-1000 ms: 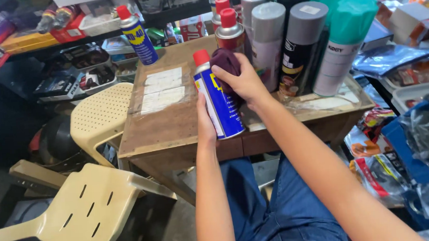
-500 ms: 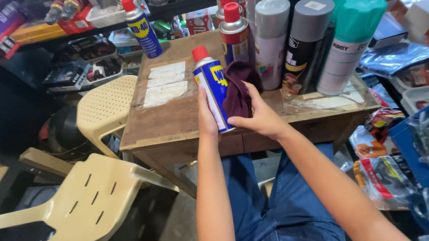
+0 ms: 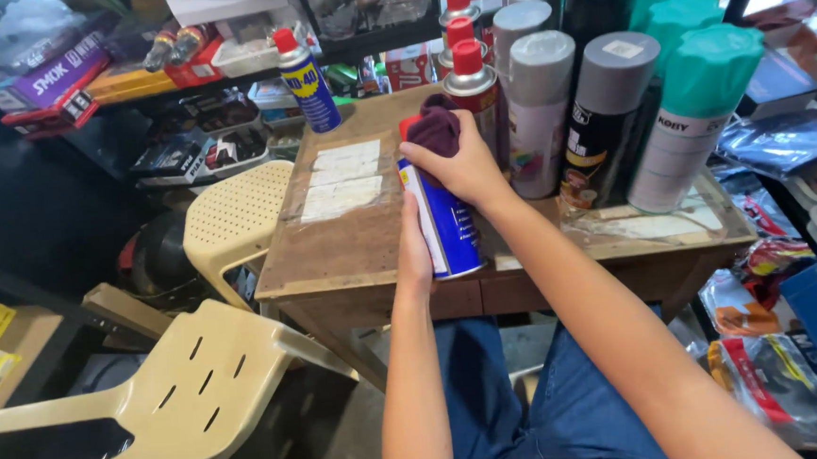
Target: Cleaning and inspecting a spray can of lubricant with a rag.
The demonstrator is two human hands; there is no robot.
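Observation:
My left hand (image 3: 415, 248) grips a blue spray can (image 3: 446, 227) with a yellow panel and a red cap, held tilted over the near edge of a small wooden table (image 3: 344, 252). My right hand (image 3: 457, 165) presses a dark maroon cloth (image 3: 435, 129) against the top of that can, covering most of the cap. Both forearms reach forward from my lap, over blue trousers.
Several tall spray cans with grey, black and teal caps (image 3: 610, 123) crowd the table's right half. Another blue can (image 3: 307, 80) stands at the far left corner. White labels (image 3: 341, 182) lie on the tabletop. Two beige plastic chairs (image 3: 182, 395) stand to the left; packaged goods fill the shelves behind.
My right hand with the cloth slid down the can's side, then back up to its top. The can stays in my left hand.

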